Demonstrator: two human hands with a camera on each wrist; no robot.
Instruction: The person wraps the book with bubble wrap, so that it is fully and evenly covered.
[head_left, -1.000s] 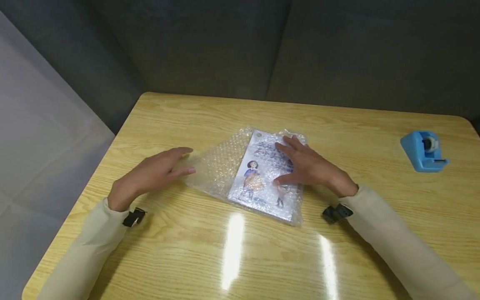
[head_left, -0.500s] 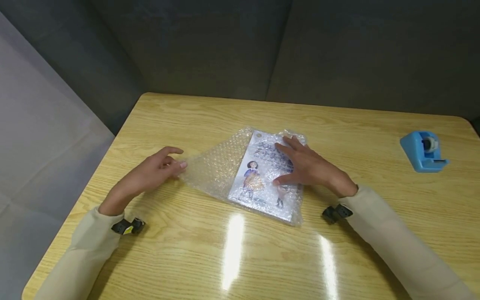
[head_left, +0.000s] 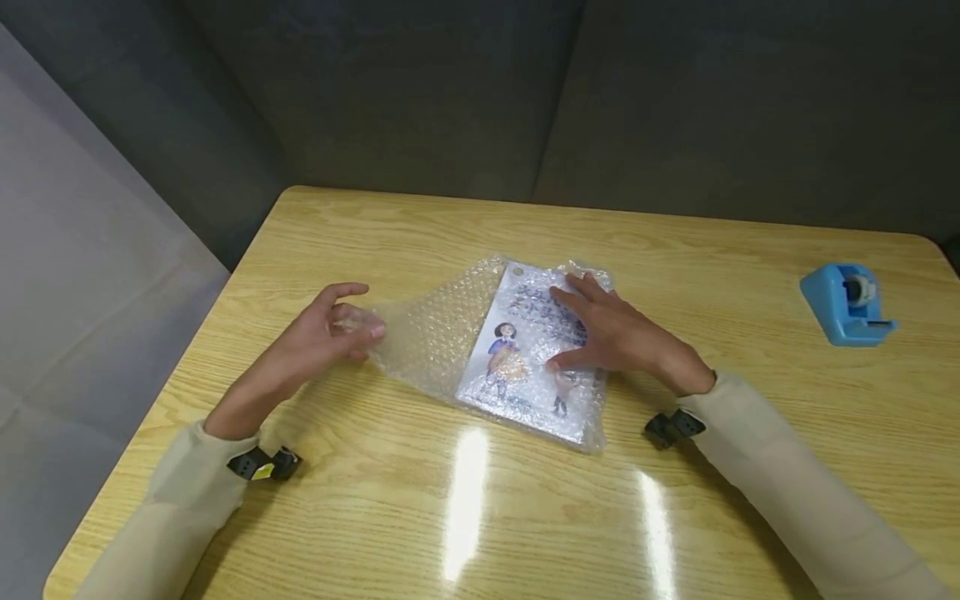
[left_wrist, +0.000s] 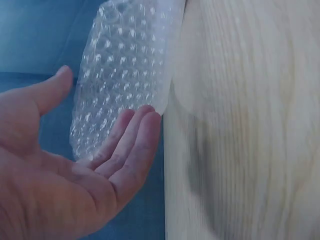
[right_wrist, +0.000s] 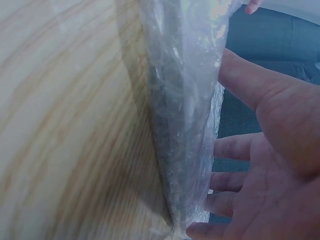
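Observation:
A booklet with drawn figures on its cover lies tilted on the table inside bubble wrap. The wrap's loose flap tapers leftward to my left hand, whose thumb and fingers stand apart at its tip. In the left wrist view, the fingers of my left hand touch the flap, with the thumb clear of it. My right hand rests spread on the wrapped cover's right side. The right wrist view shows the fingers of my right hand against the wrap.
A blue tape dispenser stands on the wooden table at the right. Dark panels rise behind the table's far edge, and a pale grey surface lies beyond its left edge.
My left hand drew back a little to the left, then came slightly right again, its fingers now at the flap's tip. The right hand and the booklet have stayed in place.

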